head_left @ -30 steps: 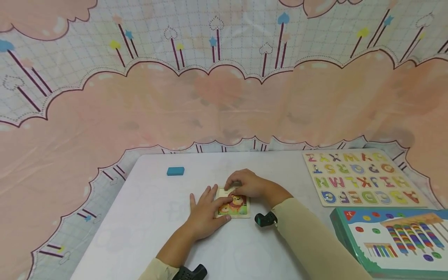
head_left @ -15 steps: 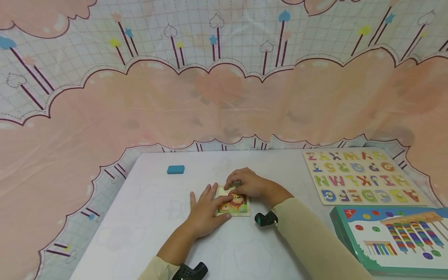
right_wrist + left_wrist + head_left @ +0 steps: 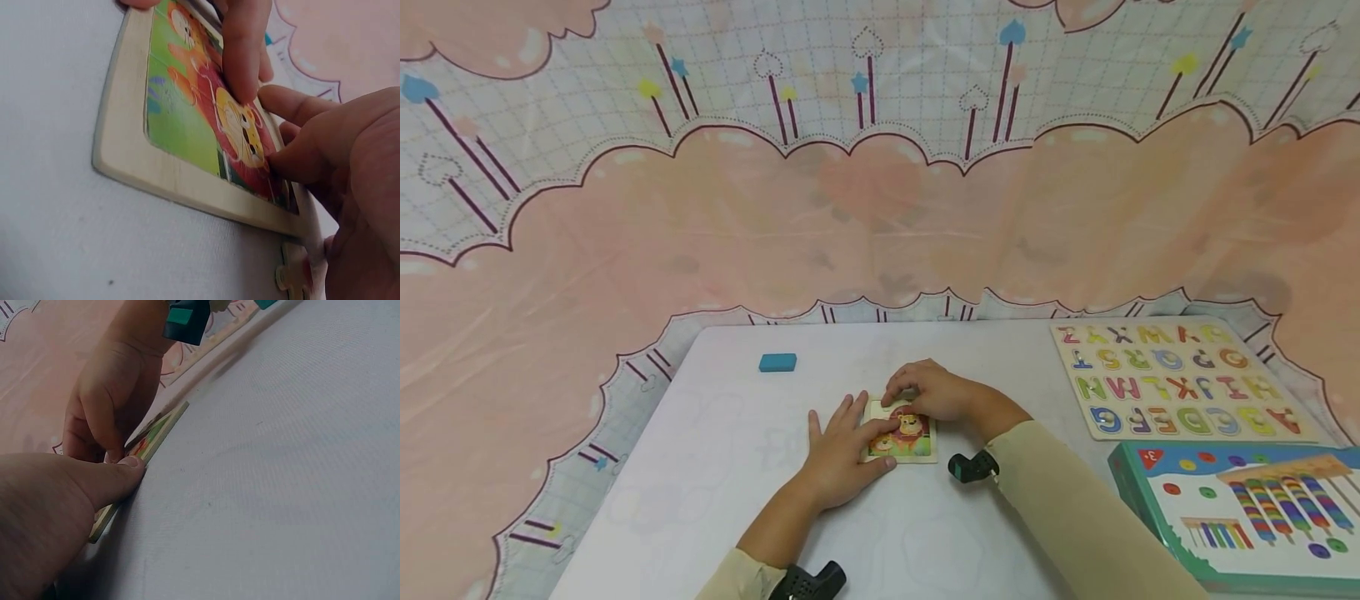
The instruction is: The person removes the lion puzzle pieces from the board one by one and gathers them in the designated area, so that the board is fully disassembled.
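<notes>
A small wooden jigsaw puzzle [image 3: 917, 446] with a lion picture lies flat, its pale frame around the pieces. My left hand [image 3: 838, 467] rests at its left side with fingers spread, the index finger reaching over the picture. In the left wrist view, the left thumb [image 3: 119, 478] presses on the near edge of the frame. From the far right, my right hand [image 3: 936, 392] bends over the top of the puzzle. Its thumb and index finger close on a puzzle piece [image 3: 240, 134] at the lion's head. One loose piece [image 3: 294, 272] lies outside the frame below the right hand.
A blue block [image 3: 777, 362] sits at the back left of the white table [image 3: 700, 467]. On the right lie an alphabet board [image 3: 1180, 383] and, nearer, a green-edged box [image 3: 1240, 517] with bead pictures. A patterned cloth [image 3: 880, 225] hangs behind.
Both hands keep nearly the same place on the puzzle. The head view has shifted very slightly.
</notes>
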A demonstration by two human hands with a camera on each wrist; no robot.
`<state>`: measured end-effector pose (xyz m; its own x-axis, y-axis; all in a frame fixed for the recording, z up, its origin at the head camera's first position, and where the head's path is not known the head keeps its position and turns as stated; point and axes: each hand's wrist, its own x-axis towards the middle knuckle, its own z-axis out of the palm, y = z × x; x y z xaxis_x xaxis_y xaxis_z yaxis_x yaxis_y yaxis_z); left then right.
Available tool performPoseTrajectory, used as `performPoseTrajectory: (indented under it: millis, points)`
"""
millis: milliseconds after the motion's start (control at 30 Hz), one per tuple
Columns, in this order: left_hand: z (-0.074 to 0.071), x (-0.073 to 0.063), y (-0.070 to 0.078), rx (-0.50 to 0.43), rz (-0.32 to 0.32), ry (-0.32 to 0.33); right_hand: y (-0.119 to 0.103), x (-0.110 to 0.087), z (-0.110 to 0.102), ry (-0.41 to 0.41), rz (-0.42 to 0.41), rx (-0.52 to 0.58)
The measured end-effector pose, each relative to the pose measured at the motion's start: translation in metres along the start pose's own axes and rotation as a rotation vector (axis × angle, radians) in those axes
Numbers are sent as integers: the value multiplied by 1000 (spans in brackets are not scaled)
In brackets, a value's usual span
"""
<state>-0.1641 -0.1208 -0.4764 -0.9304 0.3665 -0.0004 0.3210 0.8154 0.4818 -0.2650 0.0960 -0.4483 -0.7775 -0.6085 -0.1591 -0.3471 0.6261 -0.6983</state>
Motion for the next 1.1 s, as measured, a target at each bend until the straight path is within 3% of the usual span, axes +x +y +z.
performPoseTrajectory:
  millis: [500,1100]
  points:
    - [-2,-2,1,-11,15,8,-5,2,3,26,-24,-97]
    - [-1,-1,-1,-10,21,16,-12,-1,4,54,30,-61]
